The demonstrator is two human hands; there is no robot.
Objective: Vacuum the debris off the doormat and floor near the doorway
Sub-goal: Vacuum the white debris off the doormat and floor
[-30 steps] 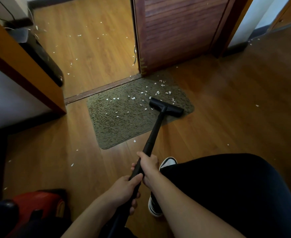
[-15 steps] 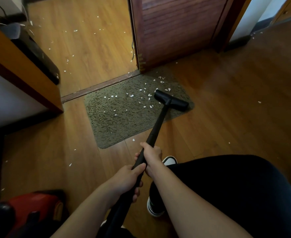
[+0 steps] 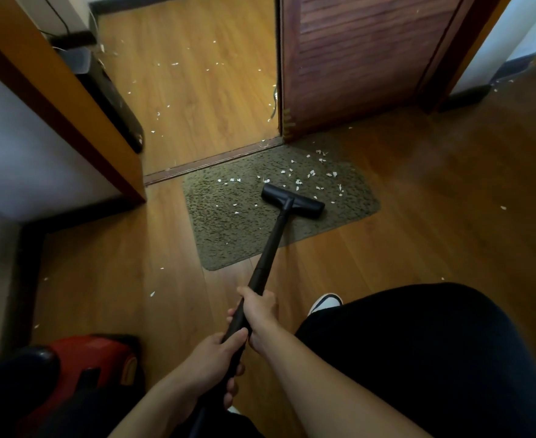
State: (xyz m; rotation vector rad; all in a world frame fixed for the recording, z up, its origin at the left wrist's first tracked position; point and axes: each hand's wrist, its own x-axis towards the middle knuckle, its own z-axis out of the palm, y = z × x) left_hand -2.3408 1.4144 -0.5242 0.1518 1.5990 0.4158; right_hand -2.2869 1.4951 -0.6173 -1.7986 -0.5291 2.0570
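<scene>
Floor nozzle [image 3: 292,205] is down on the doormat [image 3: 228,235], right of centre, with its long axis across the mat and roughly parallel to the threshold strip [image 3: 212,161]. The thickest patch of white scraps [image 3: 301,181] lies just past the nozzle's far edge, toward the corner of the door [image 3: 371,58]. A thinner scatter sits to its left on the mat. So the next push looks like straight ahead along the wand [image 3: 269,248], away from you. Your right hand [image 3: 258,311] is the forward one, nearer the nozzle, with its fingers wrapped fully round the wand. Your left hand [image 3: 216,355] grips just behind it, fingers curled round the tube too. More scraps lie on the floor [image 3: 197,90] beyond the threshold, and a few on the near boards to your left, so I'd call this early in the job. The red canister [image 3: 95,355] sits at your left.
</scene>
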